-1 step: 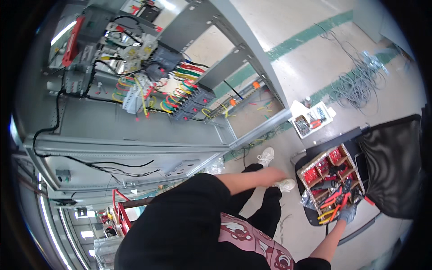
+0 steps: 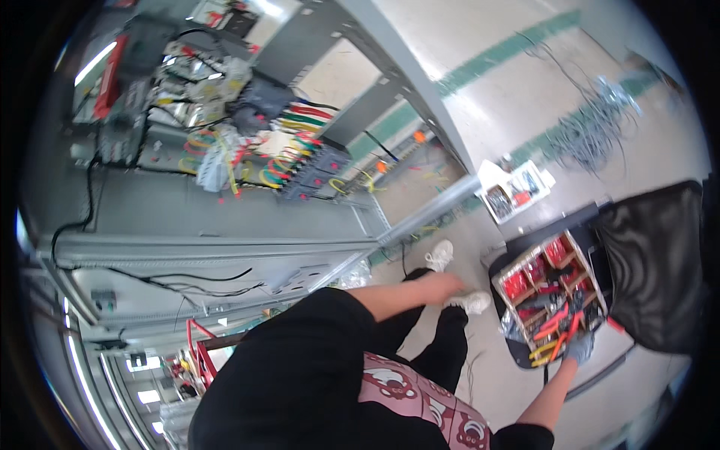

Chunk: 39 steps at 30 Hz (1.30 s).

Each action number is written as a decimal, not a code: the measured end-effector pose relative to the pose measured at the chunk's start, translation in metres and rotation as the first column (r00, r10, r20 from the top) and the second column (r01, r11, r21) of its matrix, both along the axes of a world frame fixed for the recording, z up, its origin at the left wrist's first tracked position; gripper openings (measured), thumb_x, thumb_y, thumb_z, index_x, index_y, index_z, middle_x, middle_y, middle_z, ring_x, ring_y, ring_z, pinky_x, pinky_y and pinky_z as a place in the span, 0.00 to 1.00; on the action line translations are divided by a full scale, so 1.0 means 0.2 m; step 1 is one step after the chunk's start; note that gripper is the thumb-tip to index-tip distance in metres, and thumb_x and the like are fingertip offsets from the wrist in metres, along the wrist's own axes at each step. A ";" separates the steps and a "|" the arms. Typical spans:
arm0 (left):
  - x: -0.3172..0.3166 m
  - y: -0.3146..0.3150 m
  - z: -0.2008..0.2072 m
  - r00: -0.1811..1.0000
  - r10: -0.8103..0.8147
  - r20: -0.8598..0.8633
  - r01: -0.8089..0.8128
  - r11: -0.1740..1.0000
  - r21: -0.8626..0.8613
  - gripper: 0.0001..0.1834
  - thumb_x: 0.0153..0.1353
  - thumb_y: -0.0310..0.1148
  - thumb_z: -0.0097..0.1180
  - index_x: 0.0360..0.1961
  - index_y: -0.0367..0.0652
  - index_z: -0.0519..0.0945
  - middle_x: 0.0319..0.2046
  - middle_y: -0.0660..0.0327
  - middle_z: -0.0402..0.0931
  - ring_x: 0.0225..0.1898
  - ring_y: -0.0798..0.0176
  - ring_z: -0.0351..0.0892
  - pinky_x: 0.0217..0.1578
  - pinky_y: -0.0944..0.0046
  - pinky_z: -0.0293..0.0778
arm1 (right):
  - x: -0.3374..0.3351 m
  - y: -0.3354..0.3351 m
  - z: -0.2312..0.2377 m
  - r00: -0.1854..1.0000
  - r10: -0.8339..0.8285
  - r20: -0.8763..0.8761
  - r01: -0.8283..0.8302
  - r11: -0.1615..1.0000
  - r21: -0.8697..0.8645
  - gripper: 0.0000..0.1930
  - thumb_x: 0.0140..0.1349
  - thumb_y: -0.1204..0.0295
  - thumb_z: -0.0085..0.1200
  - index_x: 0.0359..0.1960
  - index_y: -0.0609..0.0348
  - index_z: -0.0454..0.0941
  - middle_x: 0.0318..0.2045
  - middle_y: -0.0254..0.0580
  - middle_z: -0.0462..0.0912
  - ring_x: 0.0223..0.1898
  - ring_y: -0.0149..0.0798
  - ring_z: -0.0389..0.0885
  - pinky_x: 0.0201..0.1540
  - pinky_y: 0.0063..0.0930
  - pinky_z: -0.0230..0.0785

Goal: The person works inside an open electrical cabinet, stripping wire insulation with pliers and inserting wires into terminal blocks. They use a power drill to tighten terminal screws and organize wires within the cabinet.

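My right hand point(image 2: 580, 349), in a grey glove, reaches over the near edge of a divided tray point(image 2: 598, 289). It is beside the red-handled pliers point(image 2: 574, 324), and its fingers are too blurred to show whether they grip anything. Yellow-handled pliers point(image 2: 541, 352) lie at the tray's near corner, close to the orange-handled ones. Other compartments hold small red parts point(image 2: 516, 285) and dark tools. My left hand point(image 2: 448, 287) is bare and hangs above my white shoes, away from the tray; its fingers are blurred.
The tray rests on a black chair with a mesh back point(image 2: 652, 270). Beyond it are a white bin point(image 2: 517, 191) of small parts and a coil of grey cable point(image 2: 589, 139) on the floor. An open metal cabinet point(image 2: 202, 214) with wired breakers point(image 2: 319, 172) fills the left.
The whole view has shifted slightly left. My right hand stays at the tools in the tray, and my left hand stays above the shoes.
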State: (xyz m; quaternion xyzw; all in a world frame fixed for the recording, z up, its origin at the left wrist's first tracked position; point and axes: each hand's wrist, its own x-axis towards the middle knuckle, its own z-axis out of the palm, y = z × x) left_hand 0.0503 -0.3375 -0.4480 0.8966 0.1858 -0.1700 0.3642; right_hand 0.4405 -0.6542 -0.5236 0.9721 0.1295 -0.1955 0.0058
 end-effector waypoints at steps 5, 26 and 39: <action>-0.47 0.08 -0.07 0.946 0.144 -0.290 -0.132 0.989 0.059 0.12 0.53 0.28 0.50 0.39 0.43 0.78 0.35 0.46 0.77 0.42 0.43 0.77 0.41 0.47 0.73 | -0.15 0.18 0.23 0.956 0.079 0.283 -0.178 0.922 0.345 0.14 0.57 0.67 0.52 0.42 0.61 0.78 0.38 0.54 0.80 0.40 0.55 0.77 0.47 0.45 0.69; 0.07 0.15 0.11 0.989 -0.024 -0.148 -0.009 0.976 -0.219 0.08 0.57 0.24 0.51 0.40 0.40 0.76 0.37 0.52 0.75 0.39 0.46 0.77 0.39 0.54 0.73 | -1.10 0.24 0.35 0.910 -0.339 -0.238 0.412 0.686 0.600 0.08 0.59 0.75 0.52 0.38 0.60 0.80 0.36 0.53 0.81 0.40 0.53 0.80 0.46 0.38 0.72; 0.60 -0.19 0.13 0.991 -0.131 -0.004 0.123 0.943 -0.309 0.10 0.58 0.24 0.50 0.41 0.40 0.76 0.36 0.53 0.75 0.40 0.47 0.77 0.40 0.54 0.73 | -0.97 0.05 0.19 0.849 -0.520 -0.093 0.467 0.656 0.592 0.08 0.60 0.73 0.56 0.38 0.63 0.79 0.30 0.47 0.82 0.29 0.38 0.80 0.38 0.30 0.73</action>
